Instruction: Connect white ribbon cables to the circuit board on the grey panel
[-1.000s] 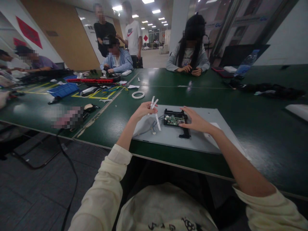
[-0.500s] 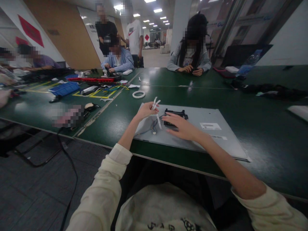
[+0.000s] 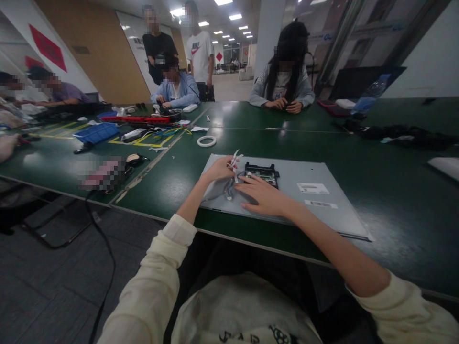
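Note:
A grey metal panel (image 3: 308, 203) lies flat on the green table in front of me. A small circuit board in a black frame (image 3: 263, 173) sits on its upper left part. Thin grey and blue wires (image 3: 223, 192) trail from it toward the panel's left edge. My left hand (image 3: 219, 169) is closed in a pinch on white tape strips (image 3: 236, 158) just above the wires. Fingers stretched out, my right hand (image 3: 263, 197) lies flat on the panel below the circuit board, beside the wires.
A white tape roll (image 3: 206, 140) lies beyond the panel. Further left are a blue tray (image 3: 95, 133), cables and tools on yellow floor-tape markings. Other people sit and stand at the far side. Dark items (image 3: 398, 132) lie at the right. The table edge (image 3: 251, 243) runs close to my body.
My left hand has come down with the tape strips toward the wires. My right hand slid left off the circuit board and flattened on the panel beside the wires.

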Tool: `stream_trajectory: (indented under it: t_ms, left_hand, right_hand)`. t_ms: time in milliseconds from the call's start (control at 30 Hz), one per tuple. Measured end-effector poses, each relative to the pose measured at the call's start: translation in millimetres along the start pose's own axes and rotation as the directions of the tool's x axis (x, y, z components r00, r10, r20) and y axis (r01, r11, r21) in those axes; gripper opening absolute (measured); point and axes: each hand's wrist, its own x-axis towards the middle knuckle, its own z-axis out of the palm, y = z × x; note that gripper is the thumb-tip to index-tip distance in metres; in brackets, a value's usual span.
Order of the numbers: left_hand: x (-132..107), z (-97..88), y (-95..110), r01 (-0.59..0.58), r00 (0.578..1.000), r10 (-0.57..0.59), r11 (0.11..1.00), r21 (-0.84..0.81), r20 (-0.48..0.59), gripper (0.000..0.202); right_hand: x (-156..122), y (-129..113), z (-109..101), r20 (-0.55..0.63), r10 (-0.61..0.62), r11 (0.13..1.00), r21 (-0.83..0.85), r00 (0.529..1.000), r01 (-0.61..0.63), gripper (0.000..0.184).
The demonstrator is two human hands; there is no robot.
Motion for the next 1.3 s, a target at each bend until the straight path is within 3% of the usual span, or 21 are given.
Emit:
stream_trajectory:
  t_ms: [233, 633, 867, 1300]
  left_hand:
    - [-2.4, 0.0, 0.9, -0.070, 0.997, 0.068, 0.993, 0.091, 0.030, 0.050]
    - [-0.7, 2.7, -0.7, -0.022, 1.000, 0.023, 0.985, 0.169, -0.004, 0.054]
    - [-1.6, 3.5, -3.2, -0.016, 0.998, 0.030, 0.965, 0.261, -0.052, 0.041]
    - [-1.7, -0.1, -4.4, -0.044, 0.996, 0.065, 0.960, 0.278, -0.066, 0.035]
  right_hand:
    - [-0.7, -0.1, 0.5, -0.001, -0.001, 1.000, -0.004, 1.000, 0.001, 0.052]
    - [-0.6, -1.4, -1.2, 0.000, -0.006, 1.000, -0.013, 1.000, 0.006, 0.051]
    - [-0.5, -2.5, -2.6, -0.010, -0.009, 1.000, -0.006, 1.000, 0.009, 0.048]
    - [-1.0, -2.1, -2.0, -0.019, -0.013, 1.000, 0.020, 1.000, 0.014, 0.047]
